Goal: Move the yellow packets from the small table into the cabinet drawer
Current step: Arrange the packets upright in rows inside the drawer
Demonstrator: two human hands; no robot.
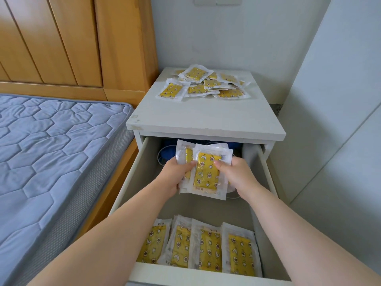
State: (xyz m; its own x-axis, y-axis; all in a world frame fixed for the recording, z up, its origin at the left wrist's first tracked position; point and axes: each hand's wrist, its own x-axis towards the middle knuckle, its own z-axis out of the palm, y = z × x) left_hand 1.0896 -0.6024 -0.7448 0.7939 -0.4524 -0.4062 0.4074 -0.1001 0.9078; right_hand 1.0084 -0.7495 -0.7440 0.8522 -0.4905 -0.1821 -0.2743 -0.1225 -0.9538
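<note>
My left hand point(175, 174) and right hand point(237, 176) both grasp a small stack of yellow packets point(206, 172), thumbs on its front, over the middle of the open drawer point(132, 176). A row of packets point(198, 246) stands at the drawer's near end; a loose pile of packets point(204, 84) lies on the small table point(206, 116), far side

Heap of yellow packets point(204, 83), clear-edged, star-printed, loose at tabletop point(206, 116) far edge. Row of packets point(202, 248) standing against open drawer point(206, 209) front wall. Stack of packets point(206, 172) held above drawer middle.
</note>
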